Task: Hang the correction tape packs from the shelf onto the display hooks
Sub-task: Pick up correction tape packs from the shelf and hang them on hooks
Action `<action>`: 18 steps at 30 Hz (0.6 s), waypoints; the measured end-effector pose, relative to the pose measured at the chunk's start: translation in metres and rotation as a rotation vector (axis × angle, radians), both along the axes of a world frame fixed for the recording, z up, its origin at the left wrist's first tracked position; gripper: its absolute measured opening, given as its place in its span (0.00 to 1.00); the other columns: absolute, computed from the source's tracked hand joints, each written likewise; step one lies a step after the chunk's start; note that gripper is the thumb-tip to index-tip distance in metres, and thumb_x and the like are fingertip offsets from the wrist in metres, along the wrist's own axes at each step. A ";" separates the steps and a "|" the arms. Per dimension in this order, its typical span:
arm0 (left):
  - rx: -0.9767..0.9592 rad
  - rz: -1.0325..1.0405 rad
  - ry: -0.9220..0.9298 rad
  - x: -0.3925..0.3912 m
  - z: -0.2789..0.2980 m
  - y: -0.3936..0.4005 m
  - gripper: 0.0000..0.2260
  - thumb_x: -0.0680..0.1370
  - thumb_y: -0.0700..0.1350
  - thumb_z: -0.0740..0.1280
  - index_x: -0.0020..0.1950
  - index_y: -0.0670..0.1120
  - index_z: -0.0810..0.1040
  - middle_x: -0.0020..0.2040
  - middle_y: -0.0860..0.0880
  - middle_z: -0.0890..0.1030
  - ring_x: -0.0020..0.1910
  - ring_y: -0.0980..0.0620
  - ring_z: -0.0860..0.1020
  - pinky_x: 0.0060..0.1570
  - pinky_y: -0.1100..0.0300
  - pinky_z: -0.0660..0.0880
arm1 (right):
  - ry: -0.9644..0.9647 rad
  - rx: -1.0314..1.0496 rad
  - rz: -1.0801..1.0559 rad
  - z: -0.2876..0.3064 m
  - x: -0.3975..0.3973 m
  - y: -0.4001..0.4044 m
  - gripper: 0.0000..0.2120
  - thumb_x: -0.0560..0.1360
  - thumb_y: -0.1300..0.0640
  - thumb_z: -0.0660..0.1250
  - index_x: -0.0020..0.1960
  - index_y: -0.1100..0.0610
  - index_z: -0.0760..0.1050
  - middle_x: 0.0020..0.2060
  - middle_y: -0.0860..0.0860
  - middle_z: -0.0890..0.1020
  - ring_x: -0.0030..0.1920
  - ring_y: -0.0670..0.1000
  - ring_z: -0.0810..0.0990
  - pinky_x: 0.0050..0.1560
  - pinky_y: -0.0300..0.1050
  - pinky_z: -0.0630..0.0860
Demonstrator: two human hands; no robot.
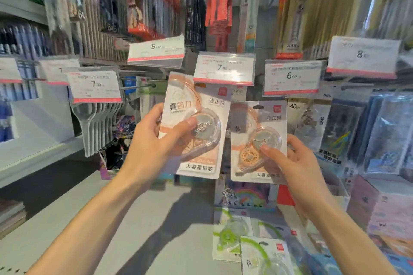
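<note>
Left hand (154, 138) grips orange correction tape pack (194, 127) at 12 o'clock, top tucked under price tag (224, 68). Right hand (297, 163) pinches second pack (258, 140) at 2 o'clock. Risk: tag hides hook, hole misses, pack drops.

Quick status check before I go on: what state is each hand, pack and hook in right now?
Left hand: grips an orange pack.
Right hand: grips the other orange pack.
Left orange pack: raised to the hooks, not visibly hung.
Right orange pack: held lower, unhung.
Green packs: lying on the shelf.
Bare hook: empty.
</note>
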State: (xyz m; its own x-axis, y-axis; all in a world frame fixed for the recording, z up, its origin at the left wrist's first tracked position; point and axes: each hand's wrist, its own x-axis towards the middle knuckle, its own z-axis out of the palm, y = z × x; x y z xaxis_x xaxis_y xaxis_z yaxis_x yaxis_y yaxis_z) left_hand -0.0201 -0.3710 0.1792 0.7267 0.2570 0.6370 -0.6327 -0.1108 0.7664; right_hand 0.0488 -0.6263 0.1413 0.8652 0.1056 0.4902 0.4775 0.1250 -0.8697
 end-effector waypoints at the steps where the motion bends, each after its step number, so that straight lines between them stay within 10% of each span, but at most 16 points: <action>1: 0.001 0.002 -0.017 -0.002 0.003 0.001 0.14 0.72 0.50 0.79 0.56 0.53 0.82 0.53 0.52 0.88 0.50 0.53 0.87 0.44 0.65 0.81 | -0.016 -0.003 -0.001 0.001 0.000 0.002 0.25 0.63 0.40 0.77 0.57 0.47 0.78 0.48 0.49 0.90 0.47 0.51 0.89 0.40 0.38 0.83; 18: 0.038 0.054 -0.083 -0.007 0.023 0.012 0.13 0.73 0.48 0.74 0.57 0.52 0.81 0.54 0.51 0.88 0.51 0.49 0.86 0.53 0.49 0.82 | -0.173 -0.077 0.003 0.045 0.024 0.055 0.10 0.78 0.53 0.73 0.55 0.43 0.75 0.46 0.39 0.88 0.45 0.42 0.88 0.41 0.30 0.79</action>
